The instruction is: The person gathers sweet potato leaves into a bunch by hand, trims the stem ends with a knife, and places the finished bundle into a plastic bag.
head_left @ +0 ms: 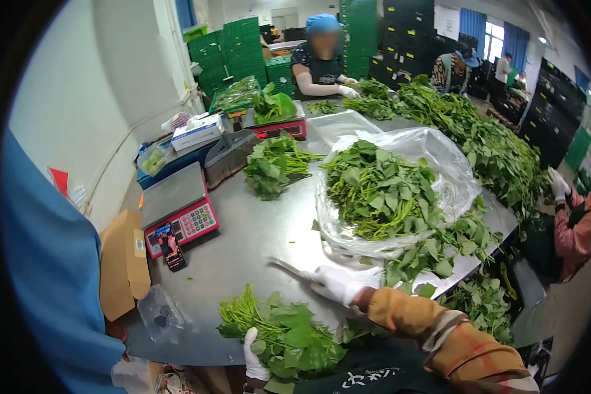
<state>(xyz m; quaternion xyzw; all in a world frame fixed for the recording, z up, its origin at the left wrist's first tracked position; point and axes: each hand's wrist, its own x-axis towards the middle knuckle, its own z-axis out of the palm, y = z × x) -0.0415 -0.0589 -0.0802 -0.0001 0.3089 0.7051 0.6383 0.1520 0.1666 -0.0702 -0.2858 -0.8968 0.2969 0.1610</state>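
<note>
My right hand [338,285], in a white glove, is closed round the handle of a knife [287,268] whose blade points left above the metal table. At the table's front edge my left hand [253,354], also gloved in white, is wrapped round the near side of a bunch of leafy greens [285,335]. The cut-looking stems of this bunch point up and left. Beyond my right hand lies a clear plastic bag [450,177] holding a big heap of greens [381,187].
A red scale [184,220] with a phone [171,249] stands left, near an open cardboard box [121,266]. Another bunch [272,167] lies mid-table. A long pile of greens [466,121] runs along the far right. Co-workers stand at the far side and right; a second scale [282,129] holds greens.
</note>
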